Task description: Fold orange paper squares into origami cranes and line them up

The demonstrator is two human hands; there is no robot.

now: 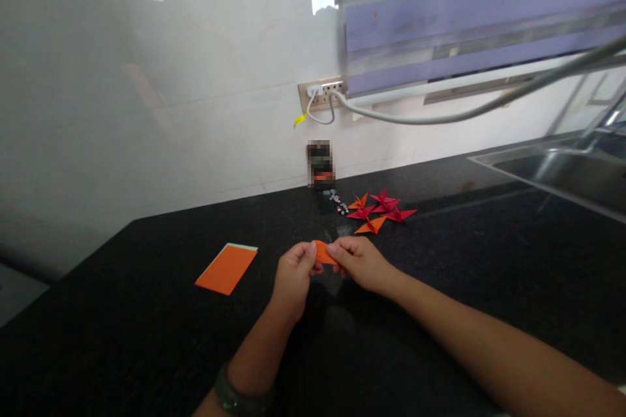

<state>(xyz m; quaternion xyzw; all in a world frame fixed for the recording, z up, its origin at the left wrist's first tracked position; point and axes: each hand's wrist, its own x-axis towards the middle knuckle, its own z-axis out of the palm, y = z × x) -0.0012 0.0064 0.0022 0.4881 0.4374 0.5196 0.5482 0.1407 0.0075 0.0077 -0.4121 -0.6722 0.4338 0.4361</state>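
A small folded piece of orange paper (323, 252) is pinched between my two hands above the dark counter. My left hand (294, 273) grips its left end with thumb and fingers. On the other end, my right hand (360, 263) is closed with the thumb on top. Just beyond my right hand lie several folded paper cranes in red and orange, among them an orange crane (372, 225) and a red crane (400, 214). To the left of my left hand rests a stack of orange paper sheets (227, 270), with a pale green edge showing beneath.
Against the wall leans a pixelated phone-like object (321, 164) with a beaded strap (338, 202) in front. A sink (562, 172) is set into the counter (161, 332) at right. A grey cable (430, 120) hangs from the wall socket (323, 92), beside a purple blind (469, 13).
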